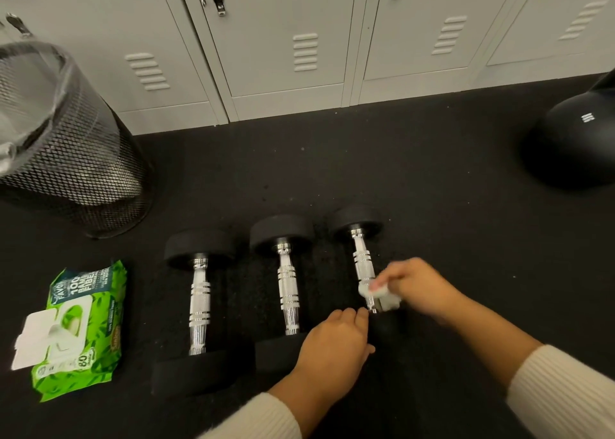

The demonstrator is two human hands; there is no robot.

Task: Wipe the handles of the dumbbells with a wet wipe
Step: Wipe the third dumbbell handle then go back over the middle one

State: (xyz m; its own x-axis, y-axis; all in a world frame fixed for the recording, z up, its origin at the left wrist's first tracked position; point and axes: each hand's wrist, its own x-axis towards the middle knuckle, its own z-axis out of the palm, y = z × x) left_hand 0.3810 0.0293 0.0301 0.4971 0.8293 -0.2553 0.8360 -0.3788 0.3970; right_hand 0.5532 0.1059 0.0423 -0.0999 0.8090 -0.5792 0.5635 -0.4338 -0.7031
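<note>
black floor (432,179), right hand (416,283) pressing wet wipe (382,295) on right dumbbell's handle (362,265) (near end)

The green wipes pack (81,330) reads "100% BAMBOO FIBER" and "80"; other print is illegible.

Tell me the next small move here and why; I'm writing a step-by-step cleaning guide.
Probably slide the wet wipe up the handle of the right dumbbell toward its far weight. The right hand has the wipe at the handle's near end, so the upper stretch looks unwiped. The left hand rests by the near weight and could steady it.
</note>
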